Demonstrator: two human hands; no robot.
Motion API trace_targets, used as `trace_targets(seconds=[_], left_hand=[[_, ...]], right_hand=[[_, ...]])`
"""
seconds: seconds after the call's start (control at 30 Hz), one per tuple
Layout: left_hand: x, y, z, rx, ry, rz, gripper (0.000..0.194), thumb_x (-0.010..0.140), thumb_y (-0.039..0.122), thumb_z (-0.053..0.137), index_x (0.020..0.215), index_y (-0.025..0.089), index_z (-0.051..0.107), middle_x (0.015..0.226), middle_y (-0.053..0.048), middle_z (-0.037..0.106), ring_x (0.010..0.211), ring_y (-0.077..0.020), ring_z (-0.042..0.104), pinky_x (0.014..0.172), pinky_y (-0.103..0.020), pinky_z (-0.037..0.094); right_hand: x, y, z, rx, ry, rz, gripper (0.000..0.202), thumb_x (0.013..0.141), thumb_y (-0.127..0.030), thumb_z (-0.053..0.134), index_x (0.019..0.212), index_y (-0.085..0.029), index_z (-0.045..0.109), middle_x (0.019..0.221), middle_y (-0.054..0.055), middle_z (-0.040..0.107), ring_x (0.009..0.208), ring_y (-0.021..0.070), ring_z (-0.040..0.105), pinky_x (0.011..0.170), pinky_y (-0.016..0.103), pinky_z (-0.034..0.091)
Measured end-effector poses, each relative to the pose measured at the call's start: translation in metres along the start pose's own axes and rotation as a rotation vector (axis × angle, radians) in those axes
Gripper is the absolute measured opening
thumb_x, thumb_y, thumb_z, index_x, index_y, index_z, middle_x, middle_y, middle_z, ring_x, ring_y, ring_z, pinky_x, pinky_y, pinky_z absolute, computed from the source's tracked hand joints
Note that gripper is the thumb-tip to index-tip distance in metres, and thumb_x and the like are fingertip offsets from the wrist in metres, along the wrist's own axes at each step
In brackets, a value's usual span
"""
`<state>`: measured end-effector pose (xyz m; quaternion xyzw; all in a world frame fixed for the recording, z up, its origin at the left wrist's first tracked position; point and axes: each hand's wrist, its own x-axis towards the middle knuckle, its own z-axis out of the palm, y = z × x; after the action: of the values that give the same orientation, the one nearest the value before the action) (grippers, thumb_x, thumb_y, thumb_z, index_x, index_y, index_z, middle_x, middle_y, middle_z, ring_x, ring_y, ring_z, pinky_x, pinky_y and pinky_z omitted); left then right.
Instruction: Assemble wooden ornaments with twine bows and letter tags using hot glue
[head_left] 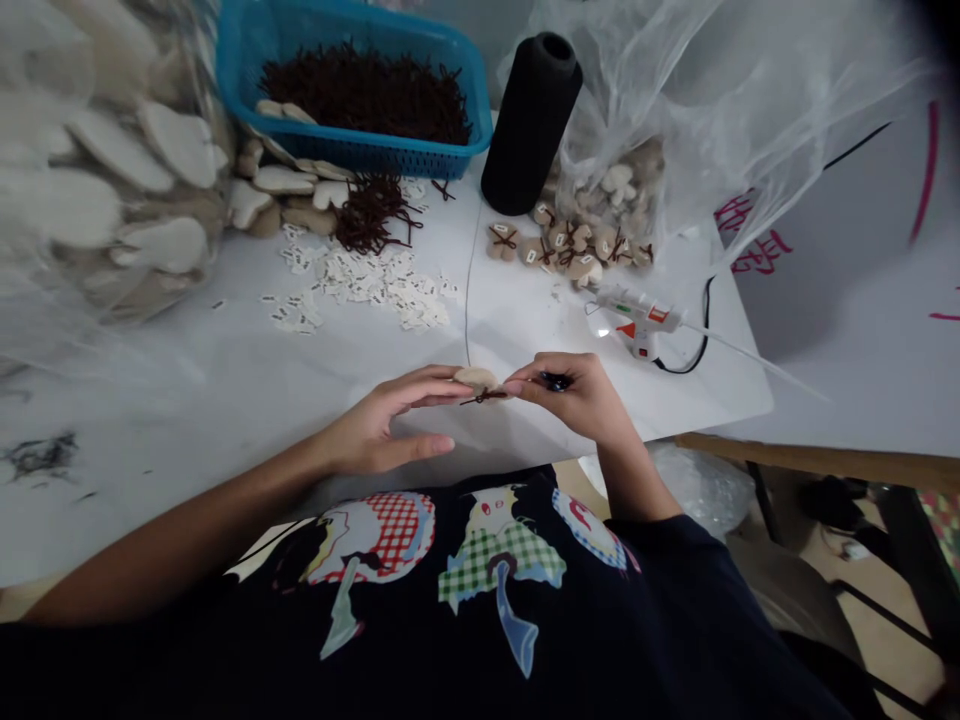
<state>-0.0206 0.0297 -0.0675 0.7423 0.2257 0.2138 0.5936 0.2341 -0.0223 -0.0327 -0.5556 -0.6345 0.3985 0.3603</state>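
Note:
A small beige padded fabric piece (475, 378) with a dark brown cord bow (484, 397) at its near side is between my hands, above the table's front edge. My left hand (394, 415) touches its left end with straight fingertips, the thumb held well apart. At the other end, the thumb and forefinger of my right hand (574, 395) pinch the piece by the bow. A dark, shiny object (556, 381) is tucked in my right fingers; its kind is mostly hidden. A thin dark thread (469, 300) runs up the table from the piece.
Behind are a blue basket (442, 158) of brown cord bows, a black thread cone (531, 125) and scattered white labels (382, 285). Finished-looking beige pieces with bows (577, 245) lie near a glue gun (637, 318). Clear plastic bags (142, 200) hold more padded pieces.

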Motion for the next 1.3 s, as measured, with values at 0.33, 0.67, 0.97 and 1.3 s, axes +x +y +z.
trace_targets(seconds=[0.33,0.67,0.97,1.3], left_hand=[[0.001,-0.004,0.001,-0.208,-0.081,-0.031,0.049,0.079,0.026,0.07,0.127,0.025,0.056,0.14,-0.01,0.046,0.13,-0.0267,0.046,0.109,-0.044,0.041],[0.004,-0.006,-0.002,-0.279,-0.074,-0.06,0.046,0.08,0.024,0.069,0.125,0.026,0.058,0.136,-0.008,0.051,0.122,-0.0255,0.054,0.108,-0.042,0.042],[0.008,-0.012,-0.004,-0.331,-0.057,-0.064,0.042,0.081,0.023,0.069,0.122,0.025,0.06,0.133,-0.009,0.055,0.124,-0.0248,0.052,0.108,-0.042,0.042],[0.012,-0.009,-0.007,-0.306,0.008,-0.235,0.042,0.078,0.037,0.07,0.116,0.019,0.061,0.128,-0.012,0.059,0.117,-0.0259,0.058,0.1,-0.044,0.048]], right_hand=[[0.013,-0.002,-0.006,-0.025,-0.168,0.003,0.02,0.076,-0.036,0.072,0.08,-0.017,0.074,0.068,0.001,0.069,0.055,0.0077,0.052,0.051,0.021,0.039],[0.02,0.005,0.001,-0.014,-0.131,0.095,0.013,0.072,-0.025,0.071,0.073,-0.012,0.072,0.053,-0.004,0.052,0.048,0.0047,0.033,0.046,0.021,0.027],[0.016,0.016,0.001,-0.02,0.063,0.174,0.018,0.072,-0.031,0.068,0.068,-0.013,0.069,0.051,-0.006,0.04,0.05,0.0057,0.027,0.048,0.023,0.024],[-0.05,0.057,-0.05,-0.377,0.653,0.461,0.039,0.08,-0.048,0.055,0.06,-0.016,0.057,0.051,-0.005,0.036,0.052,0.0094,0.033,0.05,0.025,0.027]])
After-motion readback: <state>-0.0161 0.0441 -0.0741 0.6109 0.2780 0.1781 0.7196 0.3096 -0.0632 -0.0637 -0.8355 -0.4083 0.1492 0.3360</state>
